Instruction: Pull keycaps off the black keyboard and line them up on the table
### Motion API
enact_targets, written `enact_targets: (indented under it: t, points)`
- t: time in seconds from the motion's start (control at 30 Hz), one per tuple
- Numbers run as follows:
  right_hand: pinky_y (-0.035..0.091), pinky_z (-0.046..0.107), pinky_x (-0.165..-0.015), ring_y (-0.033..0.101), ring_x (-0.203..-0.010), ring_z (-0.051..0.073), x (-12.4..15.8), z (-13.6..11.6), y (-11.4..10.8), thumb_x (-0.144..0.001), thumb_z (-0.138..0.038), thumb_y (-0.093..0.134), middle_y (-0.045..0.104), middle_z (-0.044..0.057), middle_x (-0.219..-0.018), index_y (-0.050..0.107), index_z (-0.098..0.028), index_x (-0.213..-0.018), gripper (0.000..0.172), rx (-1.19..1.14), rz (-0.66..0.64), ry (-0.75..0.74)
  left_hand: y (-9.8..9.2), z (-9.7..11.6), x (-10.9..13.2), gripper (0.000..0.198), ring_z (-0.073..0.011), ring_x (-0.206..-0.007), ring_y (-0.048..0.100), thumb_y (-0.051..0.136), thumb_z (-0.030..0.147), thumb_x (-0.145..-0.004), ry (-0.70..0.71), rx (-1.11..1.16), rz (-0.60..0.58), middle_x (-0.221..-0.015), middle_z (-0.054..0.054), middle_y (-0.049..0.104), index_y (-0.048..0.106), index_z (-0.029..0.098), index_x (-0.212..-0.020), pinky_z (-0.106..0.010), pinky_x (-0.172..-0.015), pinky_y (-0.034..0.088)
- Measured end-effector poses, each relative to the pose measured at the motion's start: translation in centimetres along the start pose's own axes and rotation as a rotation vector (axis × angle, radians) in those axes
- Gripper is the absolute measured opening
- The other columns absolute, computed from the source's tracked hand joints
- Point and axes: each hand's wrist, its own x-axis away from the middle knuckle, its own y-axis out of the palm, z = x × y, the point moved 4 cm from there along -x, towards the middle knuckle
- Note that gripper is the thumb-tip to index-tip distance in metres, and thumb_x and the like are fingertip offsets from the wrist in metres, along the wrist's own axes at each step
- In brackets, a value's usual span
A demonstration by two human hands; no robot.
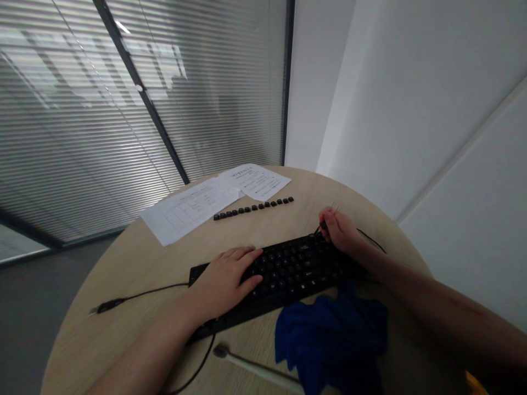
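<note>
A black keyboard [288,271] lies across the round wooden table [135,263]. My left hand [224,280] rests flat on the keyboard's left end, fingers stretched out over the keys. My right hand [340,227] is at the keyboard's far right corner, its fingers pinched round a small dark wire tool [323,225] held over the top row of keys. A row of several loose black keycaps [253,208] is lined up on the table behind the keyboard.
Two printed paper sheets [214,200] lie at the table's far side. A blue cloth [333,340] is bunched at the near edge, with a pale-handled brush [255,367] beside it. The keyboard cable and USB plug [109,304] trail left. Window blinds and a white wall stand behind.
</note>
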Motion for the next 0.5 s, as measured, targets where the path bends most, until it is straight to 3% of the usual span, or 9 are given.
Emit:
enact_targets:
  t: [0.1,0.27,0.5]
  points:
    - [0.039,0.024,-0.043,0.049,-0.041,0.011,-0.1,-0.6,-0.1,-0.099,-0.069,0.034,0.055,-0.004,-0.054,0.051,-0.023,-0.085,0.051,-0.049,0.016,0.004,0.1,-0.1,0.0,0.055,-0.0313,-0.134,0.055,0.051,0.045,-0.099,-0.001,0.001,0.007,-0.149,-0.014,0.056,0.051,0.020,-0.148,-0.052,-0.114,0.042]
    - [0.037,0.022,-0.037,0.048,-0.039,0.011,-0.7,-1.2,-1.4,-0.094,-0.079,0.033,0.052,-0.006,-0.054,0.046,-0.025,-0.087,0.055,-0.280,0.287,0.072,0.0,0.0,0.0,0.054,-0.0312,-0.133,0.056,0.052,0.045,-0.099,0.003,-0.001,0.009,-0.148,-0.014,0.057,0.052,0.021,-0.147,-0.053,-0.114,0.042]
    - [0.041,0.022,-0.041,0.051,-0.042,0.012,-0.5,-1.5,-0.6,-0.094,-0.076,0.039,0.055,-0.005,-0.055,0.049,-0.024,-0.086,0.053,-0.268,0.145,-0.004,0.0,-0.1,0.1,0.054,-0.0317,-0.134,0.055,0.052,0.045,-0.099,-0.003,-0.003,0.008,-0.148,-0.014,0.057,0.052,0.021,-0.147,-0.053,-0.114,0.043]
